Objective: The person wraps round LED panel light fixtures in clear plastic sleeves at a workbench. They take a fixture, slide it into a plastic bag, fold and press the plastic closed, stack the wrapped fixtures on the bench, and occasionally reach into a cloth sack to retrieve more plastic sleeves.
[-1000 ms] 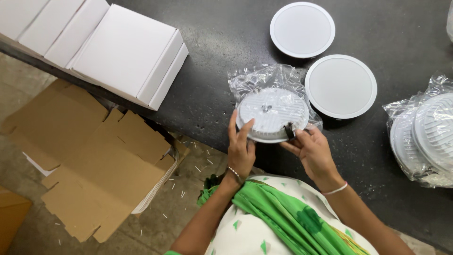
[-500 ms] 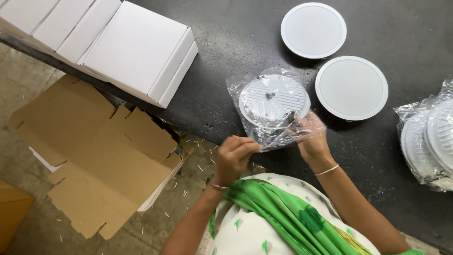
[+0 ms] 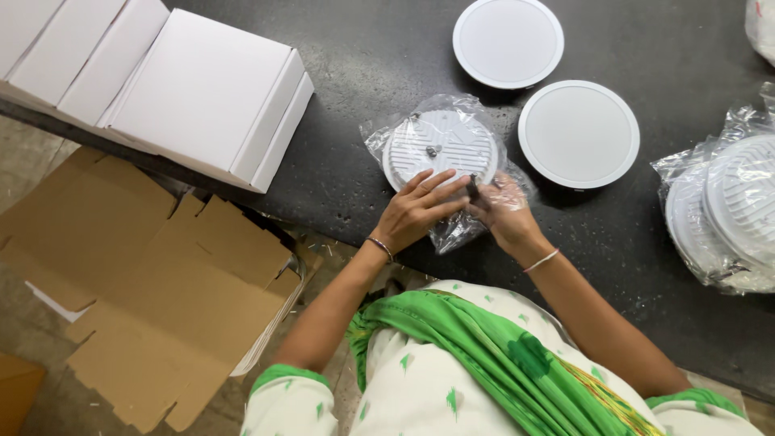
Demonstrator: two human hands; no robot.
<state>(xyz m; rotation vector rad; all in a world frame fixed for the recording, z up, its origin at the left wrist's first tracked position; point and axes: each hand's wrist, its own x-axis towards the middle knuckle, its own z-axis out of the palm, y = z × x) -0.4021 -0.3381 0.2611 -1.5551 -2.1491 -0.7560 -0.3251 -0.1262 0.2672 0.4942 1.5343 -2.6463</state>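
We work at the near edge of the dark table (image 3: pixel 363 73), both hands meeting at the open end of a clear plastic bag (image 3: pixel 452 230). Inside that bag lies a round white lamp (image 3: pixel 440 147), back side up so its ribs and small screws show. Our left hand (image 3: pixel 416 211) lies flat with its fingers spread on the near rim of the lamp, pressing through the plastic. Our right hand (image 3: pixel 502 216) pinches the loose bag mouth together with a small dark piece (image 3: pixel 473 190), perhaps a clip or a cable end; the view is too small to tell which. So the lamp looks fully in its bag, while the mouth is still loose and crumpled just below our grip, not yet folded shut.

Beyond the grip and off to the right, two bare lamps (image 3: pixel 579 133) lie face up with no bags on them, so we judge those still to be wrapped. Further right of our right hand, bagged lamps (image 3: pixel 731 214) sit in a pile, wrapped already. Well to the left of our left hand stand shut white boxes (image 3: pixel 202 93) in a row; what they hold is hidden. Below them on the floor lies flattened brown cardboard (image 3: pixel 161 291)
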